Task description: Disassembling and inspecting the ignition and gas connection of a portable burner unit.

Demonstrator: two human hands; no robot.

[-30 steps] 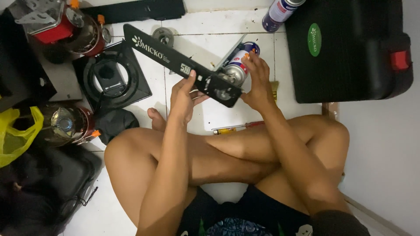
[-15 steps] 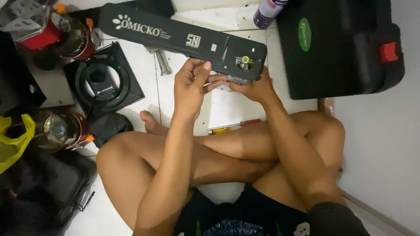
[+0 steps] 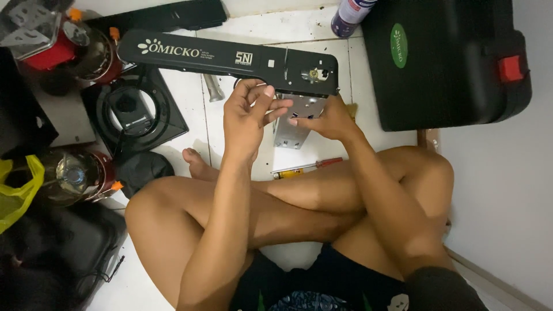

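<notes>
Long black panel (image 3: 230,57) held above the tiled floor (image 3: 299,26), long axis left-right, just beyond both hands. Left hand (image 3: 245,118) fingers curled at its lower edge; right hand (image 3: 322,121) grips the grey metal bracket (image 3: 291,129) hanging below its right end. Right hand is nearer.

Bare arms, bare legs, bare feet; dark patterned shorts (image 3: 322,288).
</notes>
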